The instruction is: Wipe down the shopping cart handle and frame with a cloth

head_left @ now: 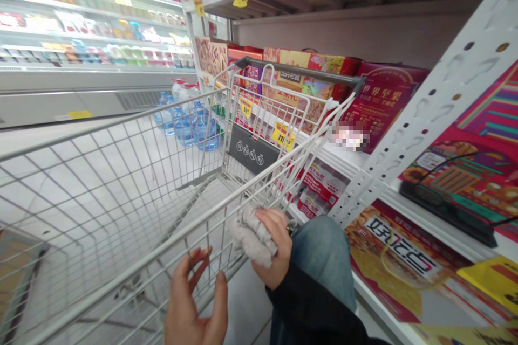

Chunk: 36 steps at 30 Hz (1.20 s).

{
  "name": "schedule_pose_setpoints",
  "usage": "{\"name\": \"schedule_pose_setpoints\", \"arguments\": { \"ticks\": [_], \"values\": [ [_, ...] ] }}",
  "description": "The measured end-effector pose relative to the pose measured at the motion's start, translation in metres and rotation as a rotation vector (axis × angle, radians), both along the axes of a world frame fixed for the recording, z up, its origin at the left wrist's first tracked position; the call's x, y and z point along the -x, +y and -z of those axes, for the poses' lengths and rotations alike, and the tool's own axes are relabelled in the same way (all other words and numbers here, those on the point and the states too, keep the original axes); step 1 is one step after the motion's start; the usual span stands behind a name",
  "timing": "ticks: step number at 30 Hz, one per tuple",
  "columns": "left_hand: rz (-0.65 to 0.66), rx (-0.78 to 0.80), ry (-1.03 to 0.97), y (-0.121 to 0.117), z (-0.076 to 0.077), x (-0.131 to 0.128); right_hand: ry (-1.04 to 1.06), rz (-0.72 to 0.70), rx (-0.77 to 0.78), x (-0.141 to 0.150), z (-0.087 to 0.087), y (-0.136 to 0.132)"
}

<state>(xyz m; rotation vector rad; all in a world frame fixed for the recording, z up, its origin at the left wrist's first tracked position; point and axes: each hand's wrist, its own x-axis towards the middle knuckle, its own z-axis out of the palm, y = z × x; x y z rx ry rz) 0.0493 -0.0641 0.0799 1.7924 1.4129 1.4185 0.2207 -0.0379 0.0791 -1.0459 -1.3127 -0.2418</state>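
A grey cloth [253,234] is bunched up in my right hand [277,248], which presses it to the outer side wires of a metal shopping cart [174,242]. My left hand [196,296] is close to the same side of the cart, lower and to the left, with its fingers curved and apart and nothing in them. Whether its fingertips touch the wires I cannot tell. The cart's basket holds no goods that I can see. Its dark handle [299,71] is at the far end, above a dark panel [251,151] with round symbols.
Shelves with boxed goods [388,97] run along the right, held by a white perforated post [437,86]. Blue water bottles [198,124] stand on the floor behind the cart. A refrigerated display [93,38] is at the back left. My bent knee [321,248] is beside my right hand.
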Motion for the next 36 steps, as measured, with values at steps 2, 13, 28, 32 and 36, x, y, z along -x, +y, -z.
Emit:
{"name": "schedule_pose_setpoints", "arguments": {
  "ticks": [2,13,28,32,36],
  "values": [
    [-0.002,-0.006,0.01,0.0,0.001,0.001,-0.037,-0.01,0.021,0.002,0.011,-0.003],
    [0.011,-0.027,-0.008,-0.001,-0.002,0.0,-0.011,-0.001,0.02,0.0,-0.002,-0.004],
    [0.041,-0.046,-0.042,-0.017,0.004,-0.001,-0.178,-0.076,0.0,0.011,-0.01,-0.016],
    [0.038,-0.047,0.017,-0.019,0.004,0.008,-0.227,-0.138,0.027,0.016,0.014,-0.017],
    [-0.092,-0.187,0.107,-0.024,0.005,0.019,-0.281,-0.134,0.043,0.013,0.012,-0.022]
  ]
}}
